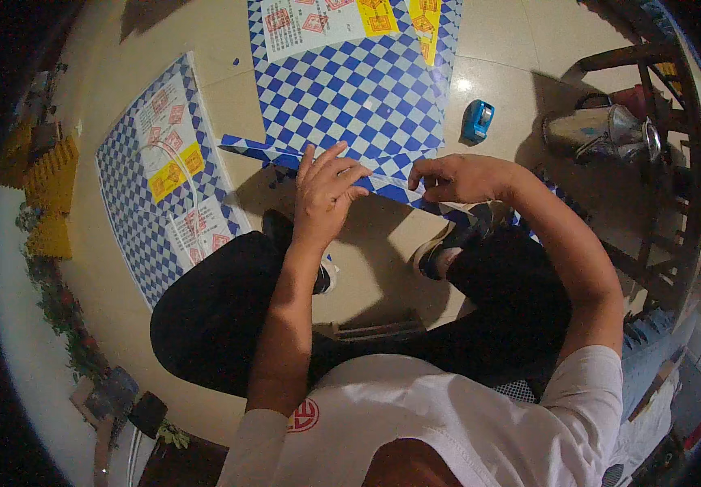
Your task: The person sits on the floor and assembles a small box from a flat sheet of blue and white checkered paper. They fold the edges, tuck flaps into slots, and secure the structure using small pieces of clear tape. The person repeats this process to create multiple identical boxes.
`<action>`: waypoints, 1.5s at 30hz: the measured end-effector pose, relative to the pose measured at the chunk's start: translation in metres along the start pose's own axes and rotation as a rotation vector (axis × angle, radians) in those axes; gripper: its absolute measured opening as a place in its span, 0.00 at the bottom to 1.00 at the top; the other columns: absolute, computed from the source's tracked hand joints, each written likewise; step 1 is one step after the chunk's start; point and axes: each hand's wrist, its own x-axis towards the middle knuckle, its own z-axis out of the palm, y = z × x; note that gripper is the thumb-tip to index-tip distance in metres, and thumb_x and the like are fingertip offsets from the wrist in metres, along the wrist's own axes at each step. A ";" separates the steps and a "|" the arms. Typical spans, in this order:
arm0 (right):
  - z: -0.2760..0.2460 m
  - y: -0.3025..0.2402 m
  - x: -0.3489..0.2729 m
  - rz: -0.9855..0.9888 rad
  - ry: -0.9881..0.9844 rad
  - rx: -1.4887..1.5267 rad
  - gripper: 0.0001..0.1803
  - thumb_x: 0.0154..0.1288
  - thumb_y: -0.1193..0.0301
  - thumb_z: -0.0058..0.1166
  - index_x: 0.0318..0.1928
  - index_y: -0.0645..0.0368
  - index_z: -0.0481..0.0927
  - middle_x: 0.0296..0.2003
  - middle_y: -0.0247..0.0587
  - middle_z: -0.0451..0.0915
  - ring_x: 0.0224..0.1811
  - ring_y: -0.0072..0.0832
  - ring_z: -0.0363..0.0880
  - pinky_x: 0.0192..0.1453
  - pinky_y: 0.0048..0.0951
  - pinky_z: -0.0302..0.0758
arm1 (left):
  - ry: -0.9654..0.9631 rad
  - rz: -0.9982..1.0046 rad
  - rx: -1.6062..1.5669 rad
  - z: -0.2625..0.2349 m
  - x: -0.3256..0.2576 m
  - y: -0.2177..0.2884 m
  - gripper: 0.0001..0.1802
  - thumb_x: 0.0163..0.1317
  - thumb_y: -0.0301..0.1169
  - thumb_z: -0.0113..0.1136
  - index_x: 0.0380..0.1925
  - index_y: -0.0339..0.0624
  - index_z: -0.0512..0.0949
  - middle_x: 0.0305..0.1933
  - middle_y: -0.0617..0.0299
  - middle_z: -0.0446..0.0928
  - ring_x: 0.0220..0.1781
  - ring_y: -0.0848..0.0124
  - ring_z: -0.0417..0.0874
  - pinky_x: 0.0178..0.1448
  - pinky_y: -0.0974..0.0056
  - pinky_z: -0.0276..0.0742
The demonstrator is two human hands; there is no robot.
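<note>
A blue-and-white checkered sheet (342, 101) lies on the floor ahead of me, with its near edge folded up in a strip. My left hand (326, 188) rests at this folded edge, fingers spread and the fingertips touching the strip. Farther right along the same edge, my right hand (468, 178) has its fingers curled and its thumb and forefinger pinched on the fold. The right fingertips partly hide what they grip. White and yellow printed panels show at the sheet's far end.
Flat checkered sheets (127, 174) lie at the left with a pale cord (192, 191) across them. A blue tape dispenser (478, 122) sits right of my sheet. Beyond it are a metal container (582, 130) and a dark wooden frame (647, 57). My shoes flank the floor below the fold.
</note>
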 end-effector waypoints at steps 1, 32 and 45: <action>0.001 -0.010 -0.004 0.029 0.025 -0.068 0.18 0.71 0.71 0.56 0.60 0.50 0.75 0.41 0.38 0.79 0.47 0.31 0.76 0.56 0.36 0.71 | -0.002 -0.010 0.007 -0.001 0.001 0.001 0.16 0.53 0.29 0.71 0.43 0.55 0.87 0.49 0.67 0.84 0.69 0.60 0.76 0.80 0.39 0.49; 0.039 -0.015 0.015 -0.226 0.567 -0.146 0.21 0.72 0.57 0.58 0.57 0.55 0.79 0.46 0.53 0.85 0.48 0.48 0.86 0.52 0.45 0.79 | 0.036 0.067 -0.021 -0.001 0.003 -0.011 0.15 0.54 0.31 0.71 0.44 0.53 0.87 0.49 0.63 0.84 0.67 0.59 0.77 0.78 0.43 0.59; 0.079 -0.026 0.024 -0.240 0.799 -0.444 0.16 0.71 0.64 0.57 0.54 0.52 0.71 0.40 0.52 0.85 0.36 0.54 0.84 0.38 0.49 0.80 | 0.012 0.061 0.055 -0.044 0.008 -0.036 0.16 0.55 0.32 0.71 0.46 0.55 0.88 0.49 0.64 0.85 0.65 0.62 0.79 0.79 0.47 0.58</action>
